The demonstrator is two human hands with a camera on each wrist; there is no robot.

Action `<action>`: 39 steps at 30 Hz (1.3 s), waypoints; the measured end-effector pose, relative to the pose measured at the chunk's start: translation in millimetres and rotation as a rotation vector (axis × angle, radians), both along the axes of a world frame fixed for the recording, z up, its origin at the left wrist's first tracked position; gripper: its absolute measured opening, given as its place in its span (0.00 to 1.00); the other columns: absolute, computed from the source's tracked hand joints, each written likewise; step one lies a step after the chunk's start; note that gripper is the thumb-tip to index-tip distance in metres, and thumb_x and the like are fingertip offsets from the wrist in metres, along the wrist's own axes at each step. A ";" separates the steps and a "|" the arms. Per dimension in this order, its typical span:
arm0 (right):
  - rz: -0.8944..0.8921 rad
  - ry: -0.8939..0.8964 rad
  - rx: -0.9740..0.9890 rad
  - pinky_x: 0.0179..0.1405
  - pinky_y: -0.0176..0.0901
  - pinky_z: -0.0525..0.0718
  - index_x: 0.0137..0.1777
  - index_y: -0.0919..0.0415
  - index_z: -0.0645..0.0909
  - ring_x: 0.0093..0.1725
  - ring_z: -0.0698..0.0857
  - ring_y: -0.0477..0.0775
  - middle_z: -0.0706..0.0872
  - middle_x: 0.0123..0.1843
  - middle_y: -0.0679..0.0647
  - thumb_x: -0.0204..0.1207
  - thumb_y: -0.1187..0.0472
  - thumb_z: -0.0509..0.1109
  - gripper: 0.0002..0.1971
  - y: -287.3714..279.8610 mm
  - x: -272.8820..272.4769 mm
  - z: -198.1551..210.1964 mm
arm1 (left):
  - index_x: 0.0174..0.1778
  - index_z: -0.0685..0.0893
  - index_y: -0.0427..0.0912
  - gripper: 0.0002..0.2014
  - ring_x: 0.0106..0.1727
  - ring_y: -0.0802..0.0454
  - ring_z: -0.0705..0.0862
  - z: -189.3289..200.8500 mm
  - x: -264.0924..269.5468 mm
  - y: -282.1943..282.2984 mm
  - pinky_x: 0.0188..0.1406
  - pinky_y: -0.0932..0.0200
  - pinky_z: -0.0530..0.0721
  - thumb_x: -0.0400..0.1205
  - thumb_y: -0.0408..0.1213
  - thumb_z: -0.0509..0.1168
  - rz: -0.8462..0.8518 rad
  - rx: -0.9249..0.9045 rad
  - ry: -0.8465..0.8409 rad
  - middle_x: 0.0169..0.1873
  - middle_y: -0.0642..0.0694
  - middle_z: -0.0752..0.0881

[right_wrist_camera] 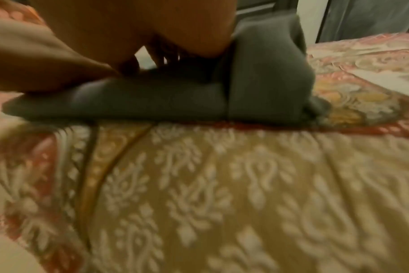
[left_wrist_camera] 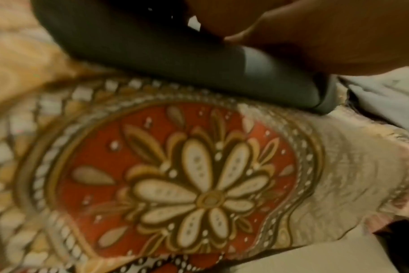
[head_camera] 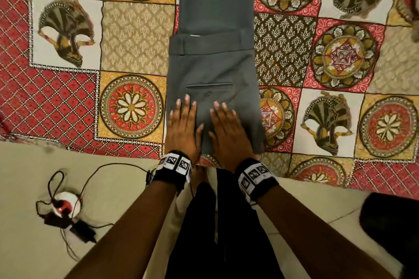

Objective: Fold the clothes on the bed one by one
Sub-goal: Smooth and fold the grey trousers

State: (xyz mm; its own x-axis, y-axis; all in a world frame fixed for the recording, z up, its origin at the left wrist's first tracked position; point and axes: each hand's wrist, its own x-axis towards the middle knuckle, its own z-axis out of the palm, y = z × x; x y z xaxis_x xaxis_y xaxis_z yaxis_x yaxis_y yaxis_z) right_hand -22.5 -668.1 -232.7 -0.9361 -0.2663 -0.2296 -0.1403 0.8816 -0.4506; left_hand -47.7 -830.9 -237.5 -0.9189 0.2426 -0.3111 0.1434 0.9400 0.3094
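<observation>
Grey trousers [head_camera: 213,61] lie lengthwise on the patterned bedspread [head_camera: 133,36], the waist part folded over the legs with a back pocket slit facing up. Both hands lie flat on the near end of the trousers, fingers straight. My left hand [head_camera: 183,124] presses the left side, my right hand [head_camera: 229,129] the middle. In the left wrist view the grey fabric [left_wrist_camera: 156,55] sits under the palm [left_wrist_camera: 315,27]. The right wrist view shows the folded grey edge [right_wrist_camera: 175,99] beneath the hand [right_wrist_camera: 82,37].
The bed's near edge runs just below the hands; beyond it is beige floor [head_camera: 113,188]. A small round red-and-white device with black cables [head_camera: 65,206] lies on the floor at the left. A dark object [head_camera: 392,229] sits at the lower right.
</observation>
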 end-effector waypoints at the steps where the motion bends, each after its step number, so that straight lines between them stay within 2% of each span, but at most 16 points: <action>1: -0.026 -0.018 0.030 0.85 0.62 0.62 0.87 0.67 0.61 0.88 0.59 0.63 0.61 0.88 0.63 0.89 0.51 0.54 0.31 6.4 3.5 -10.4 | 0.87 0.57 0.40 0.31 0.88 0.43 0.47 -6.0 0.5 -0.3 0.86 0.42 0.53 0.89 0.50 0.51 0.003 -0.023 0.006 0.88 0.41 0.52; 4: -0.031 0.011 0.144 0.87 0.62 0.55 0.88 0.64 0.57 0.90 0.55 0.59 0.57 0.90 0.59 0.88 0.40 0.54 0.37 30.8 12.1 -22.7 | 0.88 0.55 0.41 0.37 0.89 0.44 0.46 -14.1 4.9 -5.1 0.87 0.43 0.49 0.87 0.56 0.55 0.014 -0.055 0.058 0.88 0.43 0.50; 7: -0.139 0.033 0.245 0.87 0.66 0.52 0.89 0.62 0.55 0.90 0.52 0.60 0.54 0.91 0.57 0.84 0.31 0.55 0.44 53.5 18.2 -21.7 | 0.87 0.55 0.36 0.42 0.88 0.39 0.46 -15.8 7.4 -13.0 0.86 0.39 0.53 0.84 0.60 0.58 0.131 -0.009 0.096 0.88 0.40 0.51; 11: -0.238 -0.014 0.205 0.87 0.65 0.53 0.89 0.67 0.54 0.90 0.53 0.63 0.56 0.90 0.64 0.84 0.32 0.58 0.46 84.5 34.0 -23.3 | 0.87 0.51 0.35 0.45 0.88 0.40 0.46 -12.5 11.5 -23.0 0.86 0.42 0.51 0.84 0.63 0.57 0.180 0.037 0.053 0.88 0.38 0.50; 14: -0.260 -0.050 0.154 0.87 0.64 0.55 0.88 0.68 0.55 0.89 0.55 0.64 0.57 0.89 0.66 0.84 0.31 0.57 0.47 101.6 40.6 -15.5 | 0.88 0.48 0.35 0.45 0.88 0.41 0.46 -6.9 20.9 -40.2 0.86 0.42 0.50 0.85 0.64 0.54 0.305 0.075 0.008 0.88 0.37 0.48; 17: -0.282 0.016 0.112 0.88 0.60 0.55 0.87 0.71 0.57 0.88 0.57 0.66 0.58 0.88 0.68 0.83 0.33 0.60 0.47 111.5 45.9 3.4 | 0.87 0.51 0.34 0.42 0.88 0.42 0.46 4.6 36.4 -61.6 0.86 0.42 0.52 0.86 0.59 0.55 0.348 0.138 0.014 0.88 0.38 0.49; 20: -0.202 0.155 0.073 0.88 0.61 0.56 0.85 0.72 0.60 0.87 0.59 0.66 0.61 0.87 0.68 0.81 0.41 0.70 0.44 103.3 53.8 23.4 | 0.84 0.61 0.32 0.33 0.88 0.40 0.52 22.1 47.6 -74.5 0.85 0.40 0.57 0.86 0.45 0.62 0.337 0.217 0.115 0.87 0.36 0.54; 23: -0.047 0.238 0.037 0.88 0.62 0.57 0.83 0.71 0.66 0.87 0.61 0.64 0.66 0.86 0.66 0.77 0.60 0.74 0.37 74.9 66.1 27.2 | 0.80 0.68 0.33 0.29 0.87 0.38 0.55 36.9 51.6 -68.5 0.84 0.38 0.59 0.82 0.31 0.65 0.171 0.199 0.192 0.85 0.35 0.59; 25: 0.074 0.249 0.071 0.87 0.62 0.60 0.83 0.70 0.68 0.87 0.63 0.64 0.68 0.85 0.65 0.76 0.67 0.70 0.34 55.7 72.7 18.7 | 0.82 0.64 0.36 0.36 0.88 0.41 0.50 36.0 54.4 -54.1 0.87 0.44 0.54 0.77 0.31 0.68 -0.020 0.098 0.139 0.86 0.38 0.56; 27: 0.118 0.201 0.112 0.87 0.60 0.60 0.83 0.70 0.68 0.86 0.65 0.65 0.69 0.85 0.65 0.75 0.69 0.70 0.35 46.1 72.1 5.4 | 0.86 0.58 0.37 0.45 0.88 0.44 0.46 23.6 56.8 -41.1 0.87 0.50 0.47 0.73 0.32 0.72 -0.168 0.021 0.090 0.87 0.40 0.52; 31: 0.088 0.123 0.164 0.87 0.58 0.58 0.84 0.70 0.66 0.86 0.64 0.65 0.67 0.86 0.64 0.70 0.67 0.75 0.41 46.6 58.7 -9.3 | 0.87 0.54 0.37 0.51 0.88 0.42 0.50 -5.2 48.1 -34.6 0.86 0.54 0.40 0.70 0.29 0.75 -0.179 -0.078 0.014 0.87 0.40 0.52; 33: 0.043 0.102 0.211 0.88 0.59 0.56 0.85 0.69 0.63 0.87 0.62 0.63 0.65 0.87 0.64 0.71 0.67 0.75 0.42 53.8 53.0 -10.8 | 0.87 0.53 0.37 0.51 0.88 0.42 0.51 -11.5 40.8 -35.8 0.86 0.52 0.42 0.70 0.23 0.73 -0.165 -0.116 0.038 0.87 0.40 0.53; 35: 0.001 0.079 0.275 0.88 0.61 0.57 0.86 0.67 0.62 0.88 0.60 0.63 0.64 0.87 0.63 0.73 0.67 0.74 0.41 63.3 50.0 -10.4 | 0.87 0.53 0.37 0.49 0.88 0.43 0.50 -12.2 39.3 -39.4 0.87 0.48 0.50 0.70 0.17 0.69 -0.129 -0.107 0.046 0.87 0.40 0.52; 39: 0.064 0.075 0.278 0.85 0.63 0.63 0.84 0.66 0.67 0.86 0.65 0.65 0.70 0.85 0.62 0.73 0.65 0.74 0.38 75.9 47.8 -0.1 | 0.86 0.58 0.36 0.46 0.87 0.42 0.52 -4.2 40.6 -50.4 0.85 0.46 0.55 0.70 0.14 0.65 -0.178 -0.045 0.029 0.87 0.39 0.55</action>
State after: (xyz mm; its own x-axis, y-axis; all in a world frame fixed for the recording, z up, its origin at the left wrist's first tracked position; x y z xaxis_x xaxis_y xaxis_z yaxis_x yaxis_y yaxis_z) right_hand 25.3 -592.1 -232.7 -0.9366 -0.2618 -0.2328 -0.2232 0.9581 -0.1793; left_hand -7.1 -881.3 -241.7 -0.8715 0.3886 -0.2991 0.3172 0.9119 0.2605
